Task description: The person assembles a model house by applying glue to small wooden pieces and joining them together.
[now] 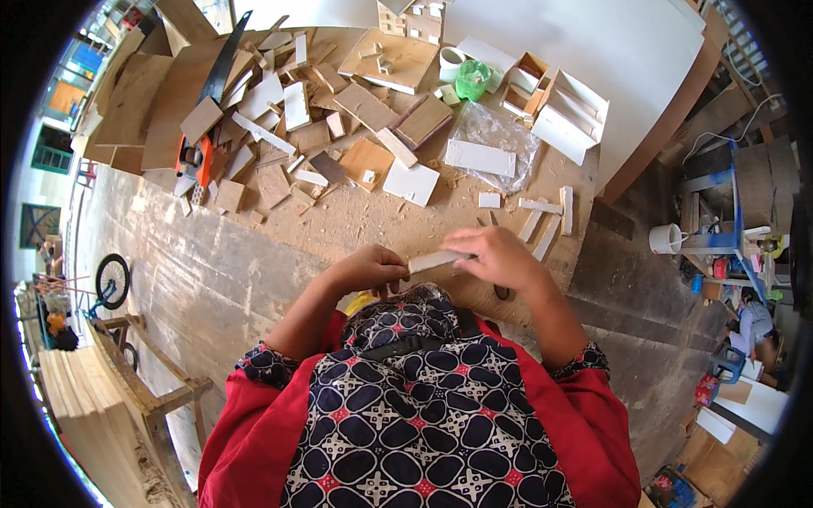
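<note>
My left hand (376, 269) has curled fingers at the left end of a small pale wooden strip (434, 261), held low in front of my body at the worktable's near edge. My right hand (493, 254) grips the strip's right end with fingers bent over it. Just beyond my hands, on the sawdust-covered table (339, 220), lie a small white block (489, 200) and several narrow white-edged strips (546, 238) to the right. A larger white board piece (410, 182) lies farther back.
A handsaw (221, 68) with an orange handle rests among scattered offcuts at left. A clear bag (474, 123), green bag (472, 79) and white wooden boxes (569, 115) sit at the back right. A bicycle (113, 282) stands left; another person (750, 327) sits at far right.
</note>
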### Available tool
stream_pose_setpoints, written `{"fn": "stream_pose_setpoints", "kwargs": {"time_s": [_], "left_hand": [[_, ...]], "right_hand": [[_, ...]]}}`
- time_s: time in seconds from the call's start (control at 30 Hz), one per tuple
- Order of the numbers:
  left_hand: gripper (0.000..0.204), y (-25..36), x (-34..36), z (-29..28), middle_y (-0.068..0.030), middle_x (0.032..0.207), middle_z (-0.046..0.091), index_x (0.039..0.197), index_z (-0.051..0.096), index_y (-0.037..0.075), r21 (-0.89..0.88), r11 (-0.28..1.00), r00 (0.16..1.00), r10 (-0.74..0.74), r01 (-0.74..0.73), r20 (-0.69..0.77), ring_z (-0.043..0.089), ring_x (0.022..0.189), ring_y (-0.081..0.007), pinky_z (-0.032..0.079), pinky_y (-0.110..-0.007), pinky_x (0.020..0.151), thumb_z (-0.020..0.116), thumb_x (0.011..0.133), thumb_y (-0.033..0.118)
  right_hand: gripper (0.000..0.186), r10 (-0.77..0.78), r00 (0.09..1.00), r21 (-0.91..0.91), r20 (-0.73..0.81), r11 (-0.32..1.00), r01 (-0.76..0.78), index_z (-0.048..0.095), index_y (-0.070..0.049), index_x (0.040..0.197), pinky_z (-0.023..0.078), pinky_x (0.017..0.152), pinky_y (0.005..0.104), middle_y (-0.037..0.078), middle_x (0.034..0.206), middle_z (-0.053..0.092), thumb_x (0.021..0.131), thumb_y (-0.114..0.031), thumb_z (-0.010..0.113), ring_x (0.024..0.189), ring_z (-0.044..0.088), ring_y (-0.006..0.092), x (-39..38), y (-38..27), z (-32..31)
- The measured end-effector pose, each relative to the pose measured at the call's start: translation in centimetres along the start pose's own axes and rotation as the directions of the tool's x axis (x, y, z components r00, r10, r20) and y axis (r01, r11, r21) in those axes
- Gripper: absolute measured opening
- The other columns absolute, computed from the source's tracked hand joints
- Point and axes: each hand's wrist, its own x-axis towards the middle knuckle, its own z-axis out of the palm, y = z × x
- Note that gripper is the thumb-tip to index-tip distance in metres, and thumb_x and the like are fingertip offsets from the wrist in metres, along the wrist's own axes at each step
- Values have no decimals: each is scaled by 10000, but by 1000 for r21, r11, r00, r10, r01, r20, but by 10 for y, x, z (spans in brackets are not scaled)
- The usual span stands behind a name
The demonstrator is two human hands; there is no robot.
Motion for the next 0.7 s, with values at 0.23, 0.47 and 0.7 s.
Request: {"fn": "stream_pose_setpoints", "kwargs": {"time_s": [0.23,0.47,0.7], "left_hand": [[301,7,-6,0,-71,759,684,1003,684,-9,-94,995,1000,-16,14,-17,665,637,-147,528,-243,573,563,922,255],[305,-7,-15,-16,-29,671,634,947,685,15,-15,999,999,-37,36,-16,562,526,-95,457,-230,501,559,937,293],[287,-2,-6,-8,-35,673,629,917,685,15,23,999,1000,-22,22,-17,561,534,-100,448,-234,490,538,924,262]], "right_hand": [[294,60,998,-129,-12,990,-61,694,-75,1066,526,752,394,156,992,667,774,-107,677,842,643,343,-1,6,15],[313,122,993,-1,9,993,-121,678,-38,1085,507,777,386,161,1044,661,785,-125,679,874,634,349,-1,18,6],[303,47,992,-61,114,997,-41,687,-53,1077,510,780,386,129,1018,664,783,-125,677,893,635,329,19,12,22]]}}
